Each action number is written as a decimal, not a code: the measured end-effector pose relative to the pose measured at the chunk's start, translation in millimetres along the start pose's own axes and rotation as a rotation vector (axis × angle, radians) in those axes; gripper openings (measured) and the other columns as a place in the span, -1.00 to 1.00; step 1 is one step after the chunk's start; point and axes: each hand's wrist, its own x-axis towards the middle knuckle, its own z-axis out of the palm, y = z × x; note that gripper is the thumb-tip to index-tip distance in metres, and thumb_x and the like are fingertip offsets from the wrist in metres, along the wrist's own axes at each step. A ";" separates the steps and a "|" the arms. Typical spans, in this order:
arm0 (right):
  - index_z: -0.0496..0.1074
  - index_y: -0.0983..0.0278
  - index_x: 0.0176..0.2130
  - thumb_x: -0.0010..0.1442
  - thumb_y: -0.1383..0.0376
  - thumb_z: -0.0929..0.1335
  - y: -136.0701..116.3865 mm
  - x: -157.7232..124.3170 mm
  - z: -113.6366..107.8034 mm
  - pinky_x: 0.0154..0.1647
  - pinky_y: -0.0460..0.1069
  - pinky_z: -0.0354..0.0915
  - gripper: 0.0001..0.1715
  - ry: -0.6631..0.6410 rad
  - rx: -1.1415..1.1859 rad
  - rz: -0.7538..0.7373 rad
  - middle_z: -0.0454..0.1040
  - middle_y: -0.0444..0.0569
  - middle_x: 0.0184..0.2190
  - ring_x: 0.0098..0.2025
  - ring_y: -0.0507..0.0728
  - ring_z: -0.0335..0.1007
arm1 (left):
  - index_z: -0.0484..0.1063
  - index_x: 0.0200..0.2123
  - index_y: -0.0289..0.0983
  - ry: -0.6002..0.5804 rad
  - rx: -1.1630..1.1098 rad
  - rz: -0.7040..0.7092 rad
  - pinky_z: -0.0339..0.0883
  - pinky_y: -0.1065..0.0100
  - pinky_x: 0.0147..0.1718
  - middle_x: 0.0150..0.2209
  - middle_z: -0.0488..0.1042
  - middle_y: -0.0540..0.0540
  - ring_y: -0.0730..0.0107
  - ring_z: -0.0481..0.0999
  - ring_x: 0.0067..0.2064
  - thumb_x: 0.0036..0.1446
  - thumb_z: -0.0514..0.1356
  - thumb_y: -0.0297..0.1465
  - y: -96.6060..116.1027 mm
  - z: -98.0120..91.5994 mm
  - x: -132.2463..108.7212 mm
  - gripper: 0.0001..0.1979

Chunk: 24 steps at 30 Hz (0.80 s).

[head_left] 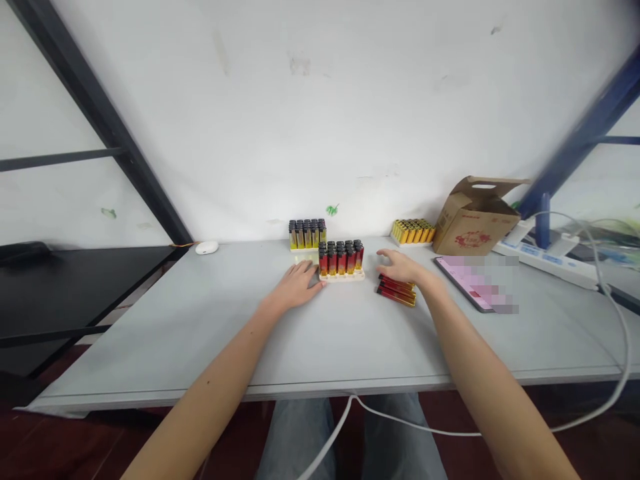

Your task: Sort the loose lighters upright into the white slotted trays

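A white rack holds several upright, lighter-like sticks, red and gold with dark tops. My left hand rests on the table at the rack's left side, its fingers stretched out and the thumb tip by the rack's front left corner. To the right of the rack, my right hand is above loose red-and-gold sticks lying side by side. Its fingers are apart and nothing shows between them; the hand partly covers the farther sticks.
Behind stands a rack of dark-topped yellow sticks. Yellow sticks in a white tray are near an open cardboard box. A tablet-like device, a power strip and a white cable are at right. A white case lies far left.
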 end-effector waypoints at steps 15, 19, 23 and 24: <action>0.59 0.25 -0.20 0.16 0.24 0.33 -10.0 -0.2 2.2 -0.14 0.03 0.30 -0.72 0.107 -0.066 0.125 0.61 0.11 -0.15 -0.10 0.26 0.50 | 0.25 0.18 -0.29 -0.039 0.025 -0.016 0.06 0.00 0.27 0.28 0.20 -0.33 -0.03 0.15 0.33 0.31 -0.05 -0.06 3.6 -3.5 0.2 -0.46; 0.58 0.28 -0.15 0.21 0.26 0.25 -10.0 -0.4 1.7 -0.16 0.00 0.28 -0.64 0.187 0.001 0.178 0.60 0.10 -0.15 -0.12 0.21 0.50 | 0.27 0.16 -0.30 -0.033 0.014 -0.023 0.07 -0.02 0.27 0.28 0.20 -0.34 -0.06 0.16 0.33 0.30 -0.06 -0.05 2.9 -3.1 0.2 -0.45; 0.59 0.27 -0.25 0.17 0.12 0.31 -4.3 -0.9 -1.5 -0.28 -0.01 0.25 -0.65 0.109 -0.010 0.211 0.61 0.07 -0.30 -0.26 0.19 0.49 | 0.28 0.15 -0.32 -0.030 0.013 -0.014 0.07 -0.03 0.26 0.28 0.20 -0.36 -0.08 0.16 0.32 0.30 -0.07 -0.04 3.4 -3.5 0.2 -0.44; 0.59 0.27 -0.26 0.13 0.10 0.34 -3.5 -0.7 -0.9 -0.29 -0.01 0.24 -0.66 0.089 -0.026 0.197 0.60 0.07 -0.31 -0.27 0.19 0.48 | 0.28 0.15 -0.31 -0.029 0.014 -0.014 0.07 -0.04 0.26 0.28 0.20 -0.36 -0.07 0.16 0.32 0.30 -0.07 -0.04 3.6 -3.8 0.2 -0.44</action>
